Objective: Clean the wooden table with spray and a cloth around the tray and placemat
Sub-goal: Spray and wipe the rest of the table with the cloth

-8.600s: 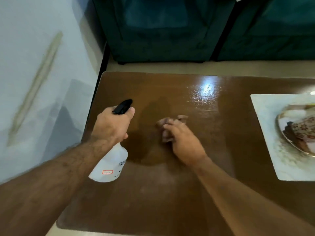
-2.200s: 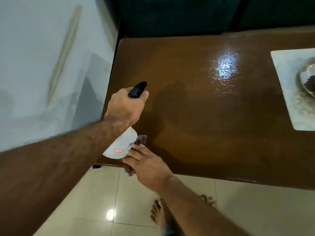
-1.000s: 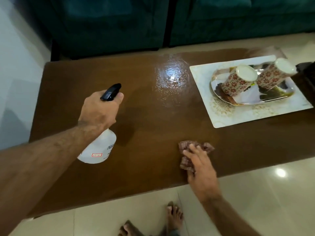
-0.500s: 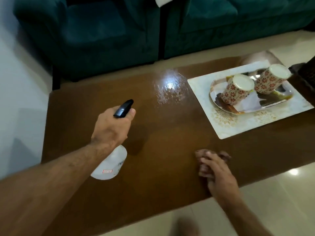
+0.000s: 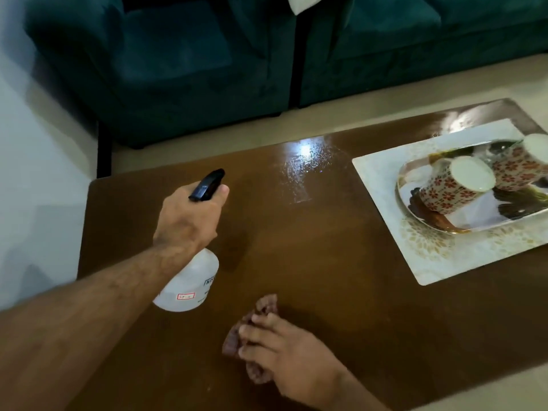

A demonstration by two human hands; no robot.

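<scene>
Wooden tabletop (image 5: 341, 262): lying under both hands
left hand (image 5: 189, 218): grip gripping spray bottle (image 5: 189, 286)
right hand (image 5: 284, 351): fingers pressing cloth (image 5: 267, 304) flat
placemat (image 5: 444, 256): sitting far right of cloth

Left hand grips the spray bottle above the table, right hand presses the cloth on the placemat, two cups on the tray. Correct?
Not quite. The right hand presses the cloth on the bare wooden table near its front edge, well clear of the placemat, as the head view shows. The rest holds: the left hand grips the spray bottle, and two cups are on the tray.
</scene>
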